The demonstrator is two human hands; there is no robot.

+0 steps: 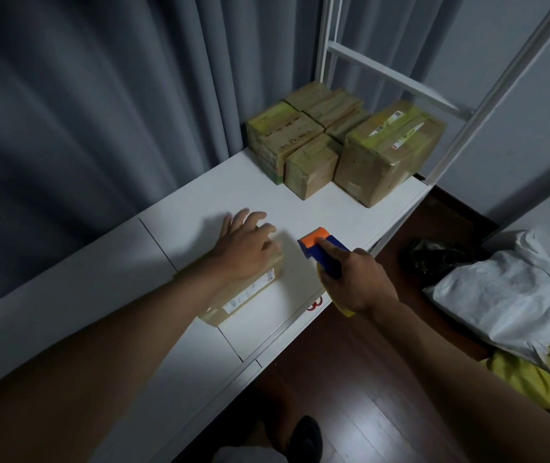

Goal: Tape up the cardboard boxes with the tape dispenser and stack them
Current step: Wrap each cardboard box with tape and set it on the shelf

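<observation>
Two hands: both reach over the white table [200,202], well apart from each other
Left hand [245,243]: lies palm down with fingers spread and nearly straight on top of a flat cardboard box [247,295], pressing on it rather than curling round it
Flat cardboard box: lies on the table near its front edge, mostly hidden under the left hand and forearm; a white printed label runs along its visible side face
Right hand [355,282]: fingers wrapped around the handle of the tape dispenser [322,247], forefinger stretched forward along its top
Tape dispenser: blue body with an orange toothed front end, held just to the right of the flat box with its front pointing away from the person; a yellow part shows under the hand; whether it touches the table cannot be told
Taped boxes [303,142]: cluster of smaller cardboard boxes at the far end of the table, sealed with yellowish tape, packed against one another
Larger taped box [388,152]: stands just to the right of the cluster, white labels on its top
Metal rack [397,78]: white frame rising behind the boxes
Curtain [100,95]: grey, hanging behind the table
Floor [350,379]: dark wood, to the right of the table
White bag [514,292]: lies on the floor at right, partly over yellow fabric [534,379]
</observation>
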